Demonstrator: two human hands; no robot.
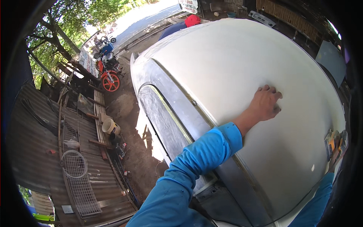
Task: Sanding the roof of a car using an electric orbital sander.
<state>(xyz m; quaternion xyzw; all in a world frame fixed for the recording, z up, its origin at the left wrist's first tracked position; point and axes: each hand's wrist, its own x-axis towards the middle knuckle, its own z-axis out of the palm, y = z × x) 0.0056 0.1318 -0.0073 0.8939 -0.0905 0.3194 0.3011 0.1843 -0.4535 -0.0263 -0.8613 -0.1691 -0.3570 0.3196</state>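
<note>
A car's pale, matte white roof point(242, 56) fills the middle and right of the view. My left hand point(266, 102) rests on it with bent fingers apart, and no object shows in it. A blue sleeve covers that arm, which reaches across the car's side. At the far right, by the roof's edge, my right hand point(333, 165) is closed on a yellow and grey object point(332, 145); its kind is unclear near the dark rim. Below the roof, a side window point(162, 117) is covered with a cloudy sheet.
Left of the car, a white bucket point(109, 126) stands beside corrugated metal sheets point(34, 140) and a wire rack point(81, 193). Farther off is a red-wheeled motorcycle point(109, 75) near a road point(147, 20). A grey panel point(331, 62) leans at the right.
</note>
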